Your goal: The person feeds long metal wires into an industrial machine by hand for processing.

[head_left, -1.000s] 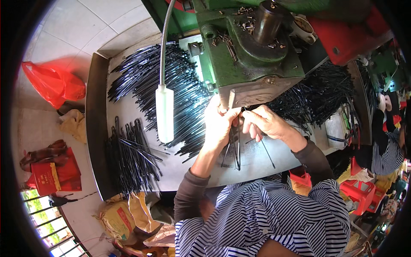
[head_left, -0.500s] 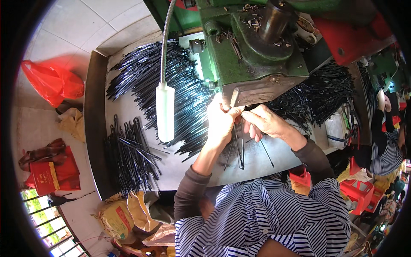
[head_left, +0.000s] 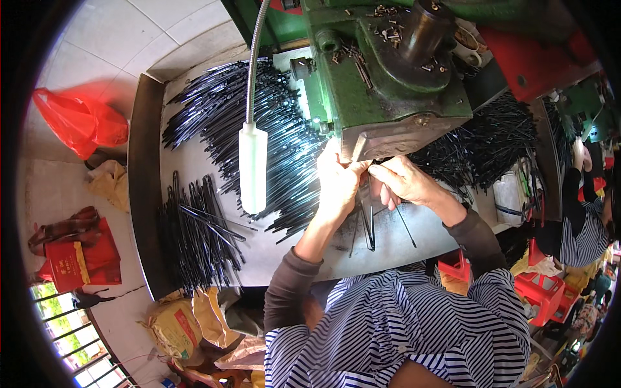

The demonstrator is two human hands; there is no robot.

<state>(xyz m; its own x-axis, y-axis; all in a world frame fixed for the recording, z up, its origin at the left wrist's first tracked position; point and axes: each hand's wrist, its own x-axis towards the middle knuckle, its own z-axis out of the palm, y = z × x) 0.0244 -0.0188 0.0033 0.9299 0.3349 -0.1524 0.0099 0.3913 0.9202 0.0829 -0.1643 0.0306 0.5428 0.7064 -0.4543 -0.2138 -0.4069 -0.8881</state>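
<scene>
Fingertips of both hands meet right under the front lip of the green machine (head_left: 388, 84): the left hand (head_left: 336, 184) is curled with its fingers pinched together on a thin black rod (head_left: 369, 223) that hangs down toward the near edge of the tabletop (head_left: 284, 255), and the right hand (head_left: 404, 181) has its fingers bunched close against the same spot, though whether they grip the rod or only steady it cannot be told from here. To do this well, I would judge that the rod should be kept straight and fed squarely into the machine's mouth, both wrists resting low so the tips stay out of the working part, and the pinch should be firm but short. A few loose rods lie on the bare tabletop just below the hands. Toward the left edge sits a tidy bundle of black rods (head_left: 194, 233); a white lamp (head_left: 252, 168) on a gooseneck hangs over the middle. Farther back a big heap of rods (head_left: 239, 110) spreads to the far left corner, and another heap (head_left: 485, 145) lies to the right of the machine.
</scene>
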